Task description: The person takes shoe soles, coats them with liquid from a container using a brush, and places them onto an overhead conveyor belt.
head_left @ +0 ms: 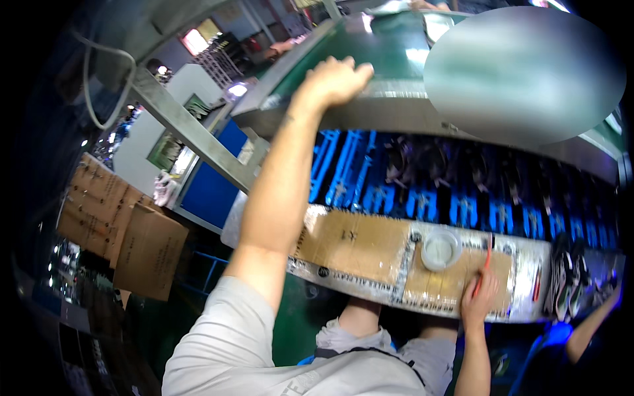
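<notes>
My left arm stretches far forward, and my left hand (338,80) is over the near edge of the green conveyor belt (389,53). Its fingers are partly apart, with nothing visible in them. Low on the right, my right hand (480,294) grips a thin red stick-like tool (488,256) that points away from me. Whether its far end is a brush is too small to tell. Just left of that tool, a clear round plastic tub (441,249) with whitish contents rests on the cardboard-covered bench (356,241).
A second red tool (537,284) and dark-and-white shoes (563,285) are at the bench's right. Blue-lit racks (422,206) with dark shoes run beneath the belt. A metal post (191,129) and cardboard boxes (150,251) stand left. Another person's arm (591,330) shows lower right.
</notes>
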The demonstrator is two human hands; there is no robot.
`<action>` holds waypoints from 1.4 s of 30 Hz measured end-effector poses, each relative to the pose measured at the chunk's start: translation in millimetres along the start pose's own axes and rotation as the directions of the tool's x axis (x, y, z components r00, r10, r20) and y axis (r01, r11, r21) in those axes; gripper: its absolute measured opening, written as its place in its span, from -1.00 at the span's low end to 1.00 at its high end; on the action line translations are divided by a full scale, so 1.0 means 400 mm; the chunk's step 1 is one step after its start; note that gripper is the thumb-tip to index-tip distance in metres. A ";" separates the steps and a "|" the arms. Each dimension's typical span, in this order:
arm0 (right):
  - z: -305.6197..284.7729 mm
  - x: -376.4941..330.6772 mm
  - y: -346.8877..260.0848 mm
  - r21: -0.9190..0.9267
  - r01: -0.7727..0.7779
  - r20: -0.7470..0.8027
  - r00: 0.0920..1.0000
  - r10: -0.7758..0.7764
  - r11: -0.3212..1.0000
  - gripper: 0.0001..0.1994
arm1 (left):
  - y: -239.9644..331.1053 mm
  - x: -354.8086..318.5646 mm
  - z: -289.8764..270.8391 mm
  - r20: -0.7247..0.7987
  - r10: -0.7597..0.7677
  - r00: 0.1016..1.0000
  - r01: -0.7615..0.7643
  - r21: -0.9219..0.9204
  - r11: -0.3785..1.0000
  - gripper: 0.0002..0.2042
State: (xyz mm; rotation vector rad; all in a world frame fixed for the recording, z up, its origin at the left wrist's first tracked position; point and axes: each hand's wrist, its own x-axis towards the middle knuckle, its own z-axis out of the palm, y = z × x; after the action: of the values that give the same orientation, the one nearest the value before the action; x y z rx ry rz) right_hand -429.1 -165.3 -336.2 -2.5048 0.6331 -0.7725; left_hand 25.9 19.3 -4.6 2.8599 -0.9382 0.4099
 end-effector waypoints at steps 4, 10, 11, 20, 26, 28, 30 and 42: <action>-0.003 -0.005 0.017 0.024 0.007 0.044 0.999 -0.008 1.000 -0.60 | 0.041 -0.073 -0.077 -0.024 -0.001 1.000 0.001 -0.006 1.000 -0.37; -0.008 -0.007 0.012 0.067 0.018 0.027 0.999 -0.020 0.998 -0.59 | 0.079 -0.164 -0.093 0.016 -0.052 0.999 0.053 -0.063 0.997 -0.32; -0.013 -0.010 0.017 0.044 0.024 0.010 1.000 -0.025 0.999 -0.59 | 0.079 -0.157 -0.088 0.006 -0.046 0.999 0.047 -0.067 0.997 -0.33; 0.024 -0.038 0.026 0.005 0.095 -0.105 0.990 -0.094 0.995 -0.62 | 0.057 -0.225 -0.049 -0.181 0.054 0.982 -0.071 -0.084 0.994 -0.42; -0.031 -0.003 0.034 0.107 0.158 -0.139 0.980 -0.142 0.982 -0.82 | 0.148 -0.448 -0.016 -0.379 0.251 0.891 -0.399 -0.389 0.830 -0.54; -0.034 -0.002 0.029 0.083 0.159 -0.181 0.973 -0.142 0.984 -0.82 | 0.186 -0.620 -0.041 0.263 0.374 0.890 -0.006 -0.812 0.584 -0.51; -0.068 0.013 -0.020 0.117 0.201 -0.183 0.967 -0.178 0.972 -0.76 | 0.180 -0.769 0.062 0.238 0.760 0.606 -0.033 -0.946 0.323 -0.49; -0.082 0.075 -0.224 -0.083 0.378 0.025 0.926 -0.378 0.922 -0.45 | 0.221 -1.169 0.544 0.719 0.299 0.627 -0.089 -0.316 0.945 -0.50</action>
State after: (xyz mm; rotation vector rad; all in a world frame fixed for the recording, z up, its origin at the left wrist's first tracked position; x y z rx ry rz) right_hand -400.9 -119.0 -252.2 -2.7486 0.1775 -0.8827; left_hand -340.2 173.6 -345.5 2.6536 -1.2907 -0.9470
